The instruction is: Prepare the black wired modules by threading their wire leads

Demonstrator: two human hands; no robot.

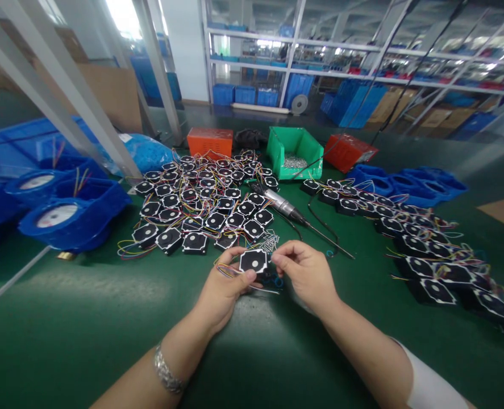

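Observation:
My left hand (pixel 226 287) grips a black motor (pixel 254 261) with a white-edged top and a round spot in its middle. Coloured wires run from the motor across my left fingers. At the motor's right edge, my right hand (pixel 305 272) is closed in a pinch; whatever sits between the fingertips is too small to make out. Just behind the motor lies a small heap of screws (pixel 271 240). An electric screwdriver (pixel 283 205) with a long shaft rests behind my right hand, its tip pointing to the right.
Many wired motors (pixel 194 242) cover the green table (pixel 107 318) behind my hands, with more (pixel 437 291) in rows at right. Behind stand a green bin (pixel 296 153) of small metal parts and two orange boxes (pixel 210 142). Blue housings (pixel 73 218) stand at left.

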